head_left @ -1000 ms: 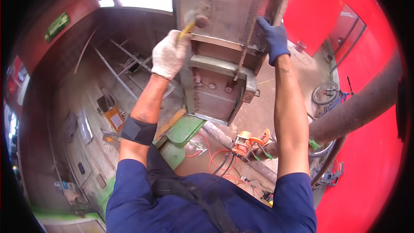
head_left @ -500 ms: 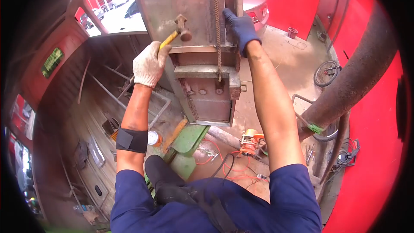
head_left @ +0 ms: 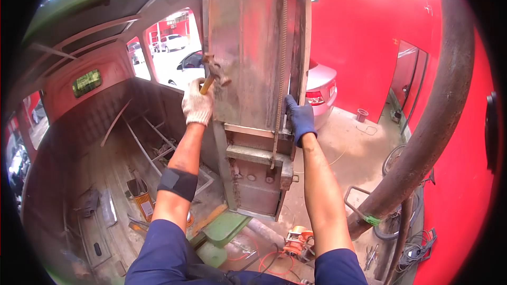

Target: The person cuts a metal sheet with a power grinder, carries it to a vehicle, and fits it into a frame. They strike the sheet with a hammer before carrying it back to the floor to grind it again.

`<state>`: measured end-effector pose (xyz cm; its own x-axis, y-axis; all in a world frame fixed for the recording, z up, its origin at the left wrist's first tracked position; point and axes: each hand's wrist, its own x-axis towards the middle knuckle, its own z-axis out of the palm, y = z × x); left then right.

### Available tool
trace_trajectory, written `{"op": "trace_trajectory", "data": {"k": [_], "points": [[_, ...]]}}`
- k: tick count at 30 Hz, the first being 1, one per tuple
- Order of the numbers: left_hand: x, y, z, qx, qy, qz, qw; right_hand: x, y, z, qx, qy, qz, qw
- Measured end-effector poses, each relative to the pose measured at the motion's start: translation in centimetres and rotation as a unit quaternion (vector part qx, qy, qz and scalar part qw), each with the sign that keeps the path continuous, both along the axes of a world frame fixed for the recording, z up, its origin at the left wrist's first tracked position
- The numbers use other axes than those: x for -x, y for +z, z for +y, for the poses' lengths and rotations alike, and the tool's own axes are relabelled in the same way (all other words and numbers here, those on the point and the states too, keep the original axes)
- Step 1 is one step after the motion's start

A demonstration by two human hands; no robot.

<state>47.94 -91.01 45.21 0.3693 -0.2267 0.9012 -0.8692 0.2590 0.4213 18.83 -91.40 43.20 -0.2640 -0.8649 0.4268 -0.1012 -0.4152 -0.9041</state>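
My left hand (head_left: 197, 104), in a white knit glove, is closed around the yellow handle of a hammer (head_left: 215, 69). The rusty hammer head is raised by the left side of a tall metal panel (head_left: 245, 58). A ribbed steel bar (head_left: 281, 63) runs down the panel's right side. My right hand (head_left: 301, 121), in a dark blue glove, grips the panel's right edge, partly hiding its fingers. Below, a metal step frame (head_left: 259, 154) juts out under the panel.
To the left is a stripped vehicle interior with a bare floor (head_left: 105, 179) and loose metal rods. A thick dark pipe (head_left: 422, 153) slants across the right. An orange power tool (head_left: 297, 241) and cables lie below. A silver car (head_left: 321, 87) stands behind.
The camera view has tilted upward, so the panel's top edge now shows. The hammer head has moved from in front of the panel to its left edge. My right hand stays at the right edge.
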Motion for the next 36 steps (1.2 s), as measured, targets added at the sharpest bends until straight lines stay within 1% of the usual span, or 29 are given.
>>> {"op": "trace_trajectory", "data": {"k": [1, 3, 5, 6, 8, 9, 10, 11, 12, 14, 15, 16, 17, 19, 22, 24, 25, 27, 28, 29, 30, 31, 32, 33, 35, 36], "points": [[0.3, 1.6, 0.1, -0.089, -0.015, 0.055, 0.994, 0.1, -0.6, -0.9, 0.0, -0.001, 0.008, 1.0], [0.7, 2.9, -0.3, -0.157, -0.013, 0.048, 0.986, 0.2, -0.8, -1.5, 0.004, -0.002, 0.018, 1.0], [0.2, 2.6, -1.6, -0.145, -0.002, 0.037, 0.989, -0.2, -0.6, -0.8, 0.013, 0.004, -0.021, 1.0], [0.0, 2.5, -1.9, -0.135, 0.009, 0.022, 0.991, -0.1, -0.3, -0.5, 0.012, 0.004, -0.02, 1.0], [-0.4, 2.2, -2.6, -0.12, 0.021, 0.021, 0.992, 0.2, 0.0, -0.1, -0.032, 0.027, 0.011, 0.999], [-0.4, 1.9, -2.9, -0.104, 0.033, 0.018, 0.994, 0.4, -0.2, -0.3, -0.035, 0.023, 0.011, 0.999], [-0.4, 1.4, -3.5, -0.076, 0.052, 0.01, 0.996, 0.4, -0.5, -0.8, -0.053, 0.044, -0.007, 0.998], [-0.2, 1.2, -3.9, -0.075, 0.048, 0.011, 0.996, 0.5, -0.6, -1.3, -0.069, 0.064, -0.024, 0.995], [0.0, 0.9, -4.3, -0.049, 0.05, 0.016, 0.997, 0.3, -0.5, -1.1, -0.028, 0.044, -0.006, 0.999], [-0.1, 0.5, -5.1, -0.016, 0.065, 0.021, 0.998, 0.1, -0.2, -0.4, -0.009, 0.051, -0.019, 0.998], [-0.1, 0.5, -5.1, -0.017, 0.068, 0.022, 0.997, -0.2, 0.0, 0.0, 0.004, 0.062, -0.034, 0.997], [-0.1, 0.3, -4.8, -0.027, 0.07, 0.047, 0.996, -0.5, -0.6, -0.6, 0.019, 0.068, -0.068, 0.995], [-0.1, 0.4, -4.7, -0.035, 0.073, 0.071, 0.994, -0.6, -0.6, -0.7, 0.016, 0.073, -0.068, 0.995], [-0.6, 0.7, -4.5, -0.061, 0.084, 0.046, 0.993, -0.7, -0.6, -0.5, 0.011, 0.015, -0.035, 0.999], [-0.6, 1.1, -3.5, -0.074, 0.061, 0.037, 0.995, -0.4, -0.6, -0.9, -0.008, 0.019, -0.003, 1.0], [0.0, 0.8, -3.1, -0.046, 0.024, 0.077, 0.996, -0.1, -0.7, -0.9, -0.026, 0.027, 0.021, 0.999], [0.0, 0.9, -3.3, -0.047, 0.022, 0.08, 0.995, -0.1, -0.6, -0.9, 0.009, 0.046, 0.006, 0.999], [0.0, 1.3, -4.2, -0.11, 0.04, 0.112, 0.987, -0.1, -1.4, -0.7, 0.068, 0.085, -0.027, 0.994], [-0.5, 1.0, -5.0, -0.128, 0.045, 0.108, 0.985, 0.1, -1.2, -0.4, 0.025, 0.1, -0.025, 0.994], [-0.4, 1.4, -4.5, -0.152, 0.05, 0.111, 0.981, -0.5, -0.7, 1.2, 0.053, 0.107, -0.075, 0.99], [-0.4, 1.4, -4.5, -0.141, 0.056, 0.107, 0.983, 0.3, -2.5, -2.5, 0.067, 0.087, -0.004, 0.994], [-0.6, 1.3, -4.6, -0.123, 0.043, 0.109, 0.985, -0.4, -0.3, 1.6, 0.028, 0.118, -0.057, 0.991], [-0.3, 1.5, -3.6, -0.116, 0.032, 0.1, 0.988, 0.4, -2.0, -1.7, 0.092, 0.075, 0.036, 0.992], [-0.1, 1.5, -3.3, -0.084, 0.023, 0.101, 0.991, 0.4, -1.6, -1.0, 0.08, 0.069, 0.043, 0.993], [-0.1, 1.4, -2.6, -0.063, 0.01, 0.09, 0.994, 0.4, -1.4, -0.5, 0.062, -0.017, 0.105, 0.992], [-0.1, 1.4, -2.2, -0.071, 0.008, 0.09, 0.993, 0.2, -1.3, -0.6, 0.054, -0.019, 0.105, 0.993]]}}
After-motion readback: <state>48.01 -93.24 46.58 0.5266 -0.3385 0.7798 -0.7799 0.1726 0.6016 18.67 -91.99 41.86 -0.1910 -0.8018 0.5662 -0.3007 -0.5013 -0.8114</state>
